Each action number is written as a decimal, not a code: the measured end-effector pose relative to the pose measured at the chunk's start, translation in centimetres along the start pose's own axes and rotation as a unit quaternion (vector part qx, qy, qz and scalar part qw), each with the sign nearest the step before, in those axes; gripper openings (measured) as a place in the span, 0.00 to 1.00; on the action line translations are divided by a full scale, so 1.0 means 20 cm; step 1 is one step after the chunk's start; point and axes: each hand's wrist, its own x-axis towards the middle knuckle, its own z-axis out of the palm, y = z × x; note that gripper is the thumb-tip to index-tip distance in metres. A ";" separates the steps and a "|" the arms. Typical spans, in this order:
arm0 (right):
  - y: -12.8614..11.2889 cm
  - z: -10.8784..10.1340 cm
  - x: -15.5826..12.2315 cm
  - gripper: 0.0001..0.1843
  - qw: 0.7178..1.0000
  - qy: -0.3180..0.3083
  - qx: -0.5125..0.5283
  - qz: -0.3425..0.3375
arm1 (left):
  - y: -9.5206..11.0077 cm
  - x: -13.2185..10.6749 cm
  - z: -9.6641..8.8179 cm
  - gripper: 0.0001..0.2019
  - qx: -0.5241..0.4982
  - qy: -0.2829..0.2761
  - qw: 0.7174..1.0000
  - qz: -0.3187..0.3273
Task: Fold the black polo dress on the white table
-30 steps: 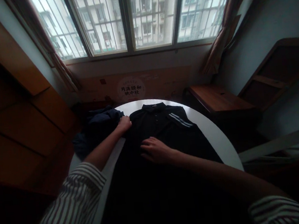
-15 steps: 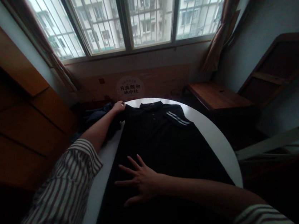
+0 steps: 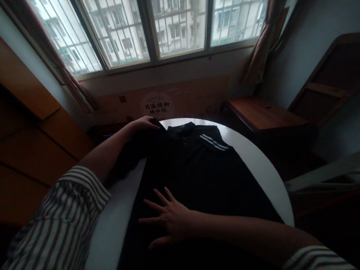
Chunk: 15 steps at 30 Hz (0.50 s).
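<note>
Shirt (image 3: 200,171) lies beneath spread fingers (image 3: 153,220) of right hand (image 3: 179,218).

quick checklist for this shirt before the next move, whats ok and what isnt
1. Right hand bracing: ok, palm down with fingers spread over the black polo shirt.
2. Left hand grip: ok, fingers and thumb closed on dark cloth at the shirt's left shoulder.
3. Left shoulder flat: not ok, the cloth there is lifted by that hand.
4. Striped sleeve: ok, laid out on the right side with its pale stripes showing.
5. Collar: ok, face up toward the far edge of the white table.
6. Hem: cannot tell, the near end is lost in darkness.
</note>
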 end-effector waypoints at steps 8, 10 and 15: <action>-0.01 -0.02 -0.01 0.41 1.000 -0.009 -0.018 -0.001 | 0.03 0.02 -0.25 0.16 0.283 -0.092 0.937 -0.183; -0.03 -0.02 -0.03 0.41 1.000 -0.014 -0.018 -0.010 | -0.01 0.04 -0.26 0.15 0.336 -0.002 0.927 -0.163; -0.08 0.00 -0.08 0.42 0.999 -0.025 0.003 -0.040 | -0.12 0.03 -0.19 0.14 0.362 0.090 0.914 -0.163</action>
